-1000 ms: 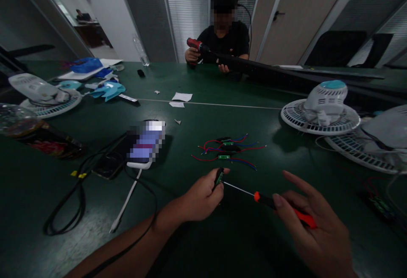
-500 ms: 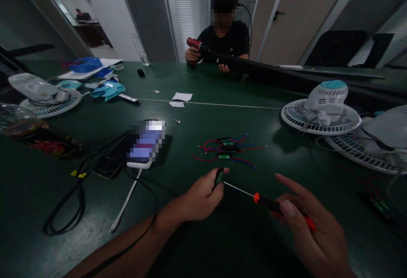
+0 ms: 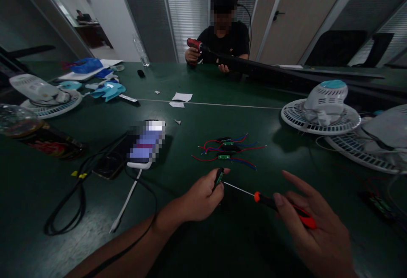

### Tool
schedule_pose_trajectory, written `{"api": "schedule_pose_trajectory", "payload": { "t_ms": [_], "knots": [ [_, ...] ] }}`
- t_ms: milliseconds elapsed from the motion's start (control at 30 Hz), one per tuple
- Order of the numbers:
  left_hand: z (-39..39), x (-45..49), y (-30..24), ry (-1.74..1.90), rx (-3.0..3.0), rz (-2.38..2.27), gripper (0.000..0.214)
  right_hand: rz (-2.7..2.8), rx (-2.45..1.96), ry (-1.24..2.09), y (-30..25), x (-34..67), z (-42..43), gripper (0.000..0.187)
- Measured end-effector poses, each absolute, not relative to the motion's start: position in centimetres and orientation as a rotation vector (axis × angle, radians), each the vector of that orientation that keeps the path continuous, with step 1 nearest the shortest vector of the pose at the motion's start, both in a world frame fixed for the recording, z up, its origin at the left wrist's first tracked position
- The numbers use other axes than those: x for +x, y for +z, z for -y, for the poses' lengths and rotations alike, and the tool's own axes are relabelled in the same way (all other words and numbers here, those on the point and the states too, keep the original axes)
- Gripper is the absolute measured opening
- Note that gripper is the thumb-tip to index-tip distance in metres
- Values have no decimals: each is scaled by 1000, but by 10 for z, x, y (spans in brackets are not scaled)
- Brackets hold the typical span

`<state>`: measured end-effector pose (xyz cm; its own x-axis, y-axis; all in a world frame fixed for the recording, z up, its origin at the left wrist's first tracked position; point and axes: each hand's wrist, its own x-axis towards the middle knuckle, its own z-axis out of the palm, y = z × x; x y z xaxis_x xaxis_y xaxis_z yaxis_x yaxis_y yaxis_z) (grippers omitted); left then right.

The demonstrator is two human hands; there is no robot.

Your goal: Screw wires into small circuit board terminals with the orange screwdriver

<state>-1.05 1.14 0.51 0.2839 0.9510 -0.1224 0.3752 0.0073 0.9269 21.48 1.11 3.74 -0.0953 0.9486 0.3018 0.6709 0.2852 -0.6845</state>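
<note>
My left hand [image 3: 202,197] pinches a small black part [image 3: 218,177] with a bit of green circuit board, held upright on the green table [image 3: 197,231]. My right hand [image 3: 318,231] grips the orange and black handle of a thin screwdriver [image 3: 280,205]. Its metal shaft runs left and its tip meets the small part. My right forefinger points out past the handle. Just beyond my hands lies a small pile of circuit boards with red and blue wires [image 3: 227,148].
A phone [image 3: 145,144] with cables lies to the left. White fan parts [image 3: 321,110] sit at the right and far left [image 3: 44,95]. A can [image 3: 34,136] lies at the left. Across the table a person [image 3: 222,36] holds a red power tool against a long black bar [image 3: 286,74].
My right hand's fingers shifted slightly on the screwdriver handle, curling and then stretching out again. My left hand and the small part stayed put.
</note>
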Motion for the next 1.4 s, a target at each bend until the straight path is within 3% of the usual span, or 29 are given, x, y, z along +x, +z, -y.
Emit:
{"api": "schedule_pose_trajectory", "payload": {
  "t_ms": [667, 1400],
  "knots": [
    [-11, -11, 3, 730, 1565, -1269, 45, 1994, -1325, 432, 33, 222, -17, 38],
    [-7, -7, -2, 805, 1578, -1301, 48, 1832, -1326, 690, 21, 225, -33, 44]
  ]
}}
